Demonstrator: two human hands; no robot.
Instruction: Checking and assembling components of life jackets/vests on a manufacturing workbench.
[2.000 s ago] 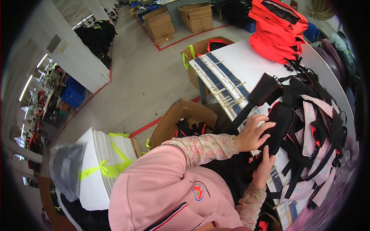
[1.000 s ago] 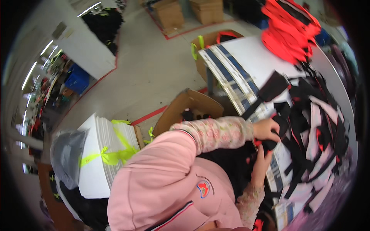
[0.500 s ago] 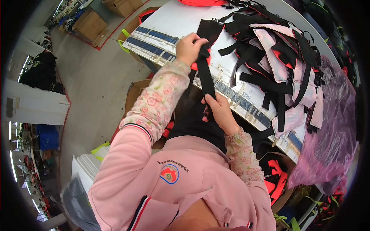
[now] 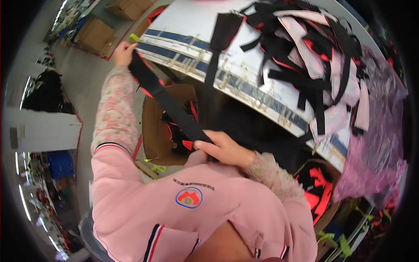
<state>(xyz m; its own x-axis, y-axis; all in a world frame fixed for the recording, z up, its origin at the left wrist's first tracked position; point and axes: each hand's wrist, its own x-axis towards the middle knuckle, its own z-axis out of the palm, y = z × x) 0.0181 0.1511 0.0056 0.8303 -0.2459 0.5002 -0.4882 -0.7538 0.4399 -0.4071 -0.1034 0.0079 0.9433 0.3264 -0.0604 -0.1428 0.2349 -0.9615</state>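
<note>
While the left hand (image 4: 123,53) pinches one end, the right hand (image 4: 224,148) grips the other — black strap (image 4: 168,102) taut between.

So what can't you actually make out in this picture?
- Left hand: its fingers wrap behind the black strap, so the grip is hidden.
- Cardboard box: the strap crosses it and its contents are dark and tangled.
- Pile of black and pink pieces: they overlap, so they cannot be counted.
- Purple plastic bag: the fisheye rim blurs it and its contents are unseen.

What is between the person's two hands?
In the head view, a black strap stretches from the left hand to the right hand, above an open cardboard box.
</note>
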